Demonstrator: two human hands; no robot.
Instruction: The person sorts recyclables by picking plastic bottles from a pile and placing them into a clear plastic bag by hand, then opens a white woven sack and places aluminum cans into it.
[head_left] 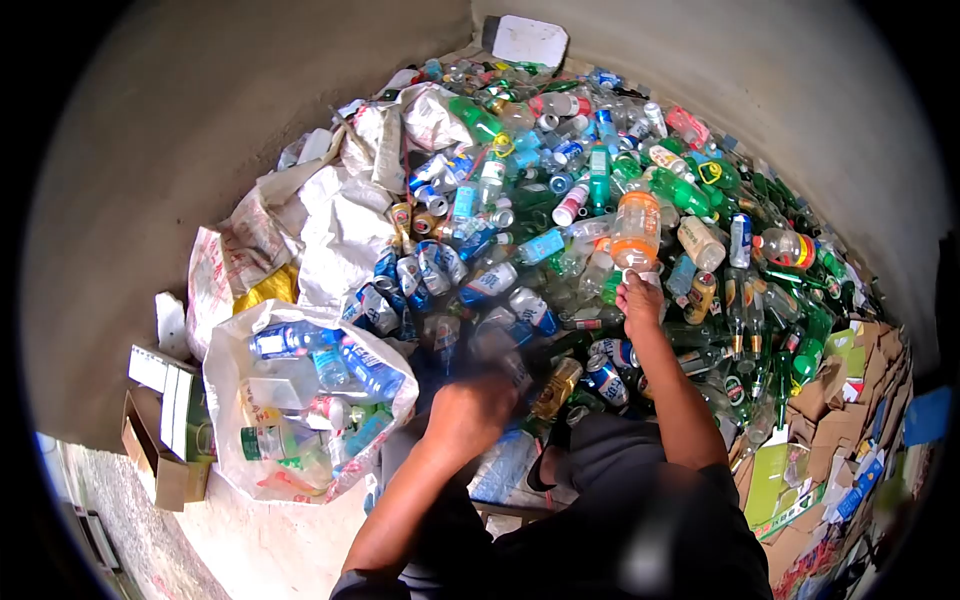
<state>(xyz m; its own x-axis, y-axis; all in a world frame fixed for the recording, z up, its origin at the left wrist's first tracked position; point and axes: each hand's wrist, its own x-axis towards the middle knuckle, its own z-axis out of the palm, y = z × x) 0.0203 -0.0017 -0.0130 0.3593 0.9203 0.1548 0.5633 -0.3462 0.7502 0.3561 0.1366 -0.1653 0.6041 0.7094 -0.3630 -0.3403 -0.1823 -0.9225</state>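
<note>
My right hand (640, 303) is closed around the near end of a clear plastic bottle (637, 222) with an orange label band, tilted over the heap. Motion smears my left hand (472, 412) low in front of the cans, so its fingers and anything in them cannot be made out. Crushed blue and white drink cans (490, 283) lie just beyond that hand. A gold can (557, 388) and a blue can (606, 380) rest between my two hands. To the left stands an open white sack (222, 420) holding plastic bottles.
A large heap of plastic bottles, cans and green glass bottles (757, 380) fills the corner against the walls. Empty white sacks (345, 225) lie at its left. Flattened cardboard (835, 430) is piled at the right. Cardboard boxes (160, 430) stand beside the open sack.
</note>
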